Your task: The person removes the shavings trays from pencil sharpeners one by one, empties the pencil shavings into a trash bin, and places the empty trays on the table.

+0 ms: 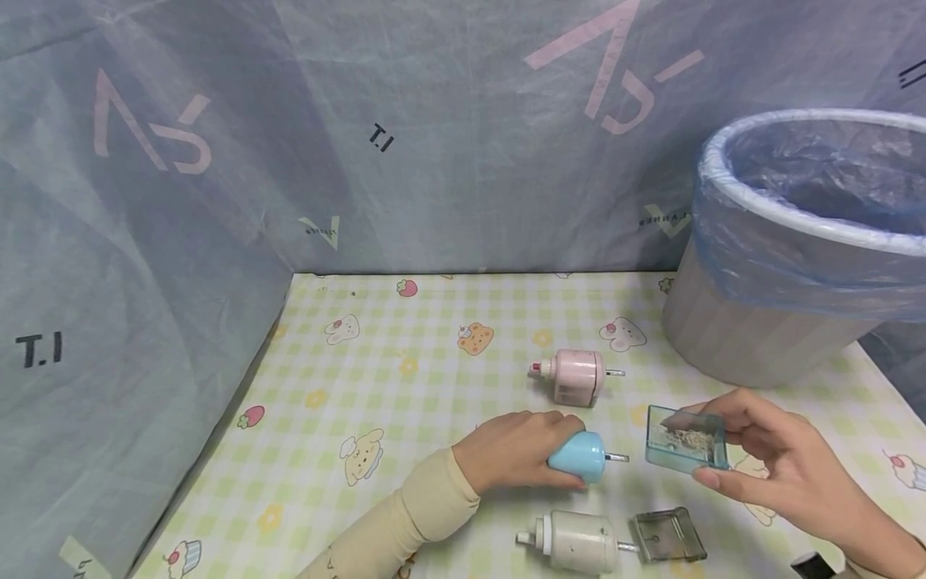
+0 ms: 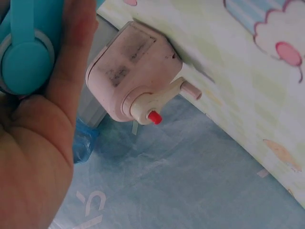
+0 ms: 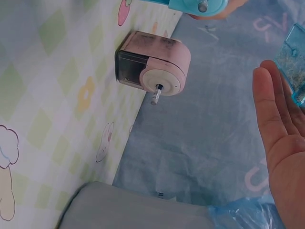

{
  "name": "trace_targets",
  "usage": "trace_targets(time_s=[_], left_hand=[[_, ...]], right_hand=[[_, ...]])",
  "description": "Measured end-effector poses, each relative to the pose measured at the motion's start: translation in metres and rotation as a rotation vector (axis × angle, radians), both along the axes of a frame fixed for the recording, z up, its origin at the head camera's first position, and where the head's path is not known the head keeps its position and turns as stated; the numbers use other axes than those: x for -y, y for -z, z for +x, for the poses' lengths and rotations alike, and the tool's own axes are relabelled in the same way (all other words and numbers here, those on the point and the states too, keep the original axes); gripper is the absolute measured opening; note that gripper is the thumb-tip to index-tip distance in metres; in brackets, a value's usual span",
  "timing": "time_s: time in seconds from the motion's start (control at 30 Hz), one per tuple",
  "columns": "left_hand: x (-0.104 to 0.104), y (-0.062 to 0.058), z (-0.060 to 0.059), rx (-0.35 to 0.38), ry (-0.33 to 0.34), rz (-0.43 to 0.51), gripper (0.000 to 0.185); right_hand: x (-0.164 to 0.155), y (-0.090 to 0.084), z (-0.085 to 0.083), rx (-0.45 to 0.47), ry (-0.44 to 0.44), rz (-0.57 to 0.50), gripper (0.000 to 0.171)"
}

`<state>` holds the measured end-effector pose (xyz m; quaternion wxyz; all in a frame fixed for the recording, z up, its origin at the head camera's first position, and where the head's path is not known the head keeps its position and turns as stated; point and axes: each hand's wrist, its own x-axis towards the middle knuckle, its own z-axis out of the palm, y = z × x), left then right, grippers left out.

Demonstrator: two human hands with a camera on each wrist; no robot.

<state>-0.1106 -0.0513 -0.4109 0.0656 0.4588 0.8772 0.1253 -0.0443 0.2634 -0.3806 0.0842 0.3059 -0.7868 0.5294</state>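
My left hand (image 1: 517, 452) grips a light blue pencil sharpener (image 1: 579, 457) lying on the checked tablecloth (image 1: 405, 402); the same blue sharpener (image 2: 26, 45) fills the left wrist view's corner. My right hand (image 1: 760, 458) pinches a clear blue shavings drawer (image 1: 686, 439) holding shavings, just right of the blue sharpener and above the cloth. In the right wrist view that drawer (image 3: 296, 62) shows at the edge. A pink sharpener (image 1: 575, 375) lies behind. A white sharpener (image 1: 575, 540) lies in front, with a grey drawer (image 1: 667, 535) beside it.
A grey bin (image 1: 788, 249) lined with a blue bag stands at the back right, close behind my right hand. Blue sheeting (image 1: 217, 161) walls the table at the back and left. The cloth's left half holds no objects.
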Motion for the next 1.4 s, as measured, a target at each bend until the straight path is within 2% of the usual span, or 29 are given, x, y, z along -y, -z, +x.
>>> trace_targets(time_s=[0.2,0.3,0.53,0.6,0.7,0.97,1.1,1.27,1.4], left_hand=[[0.000,0.006,0.003,0.046,-0.012,-0.019,0.055],[-0.001,0.008,0.005,0.046,-0.027,-0.032,0.054],[-0.004,0.010,0.010,-0.109,0.003,-0.060,0.054],[-0.004,0.010,0.011,-0.129,0.005,-0.058,0.054],[-0.004,0.009,0.012,-0.122,0.000,-0.053,0.054],[-0.005,0.009,0.014,-0.098,-0.011,-0.036,0.052],[-0.005,0.009,0.016,-0.100,-0.012,-0.034,0.052],[-0.005,0.008,0.017,-0.103,-0.018,-0.029,0.051],[-0.004,0.009,0.016,-0.103,-0.018,-0.023,0.051]], right_hand=[[-0.001,-0.002,-0.001,-0.016,0.016,-0.019,0.064],[-0.001,-0.003,0.000,-0.026,0.031,-0.010,0.064],[-0.003,-0.004,-0.001,-0.027,0.042,-0.019,0.065],[-0.004,-0.005,-0.002,-0.036,0.047,-0.022,0.065],[-0.007,-0.008,-0.004,-0.054,0.076,-0.024,0.065],[-0.011,-0.015,-0.005,-0.099,0.281,0.090,0.067],[-0.015,-0.017,-0.005,-0.047,0.320,0.071,0.067],[-0.018,-0.020,-0.006,-0.034,0.349,0.090,0.071],[-0.017,-0.027,-0.008,-0.058,0.315,0.089,0.071]])
